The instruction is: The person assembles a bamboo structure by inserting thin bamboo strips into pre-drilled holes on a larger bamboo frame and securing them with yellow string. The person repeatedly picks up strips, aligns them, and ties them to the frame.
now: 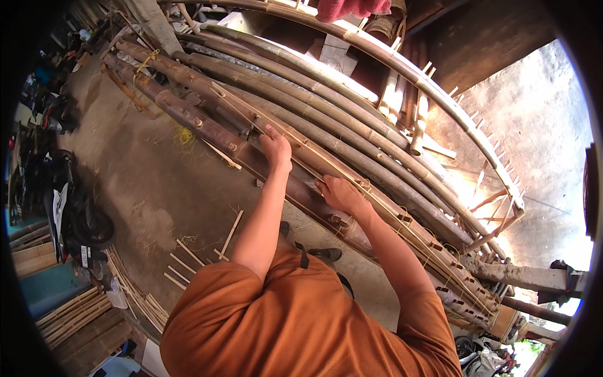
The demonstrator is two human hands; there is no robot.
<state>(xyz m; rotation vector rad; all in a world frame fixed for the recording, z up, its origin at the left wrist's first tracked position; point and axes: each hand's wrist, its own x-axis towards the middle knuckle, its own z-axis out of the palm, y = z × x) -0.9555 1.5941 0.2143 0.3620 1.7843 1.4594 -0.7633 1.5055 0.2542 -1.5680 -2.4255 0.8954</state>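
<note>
Grey-brown concrete floor spans nine o'clock as left hand and right hand, grips unclear, seemingly steady long brown bamboo poles, next needing precision

Head-worn fisheye: faces down from near above left hand, right hand.

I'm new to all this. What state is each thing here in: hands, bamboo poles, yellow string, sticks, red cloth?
Left hand: on the slotted pole, grip unclear
Right hand: fingers bent, beside that pole
Slotted pole: cut with openings, lying lengthwise
Poles behind: side by side
Yellow string: tangled on floor
Sticks: loose on floor
Red cloth: hanging, partly out of view
</note>
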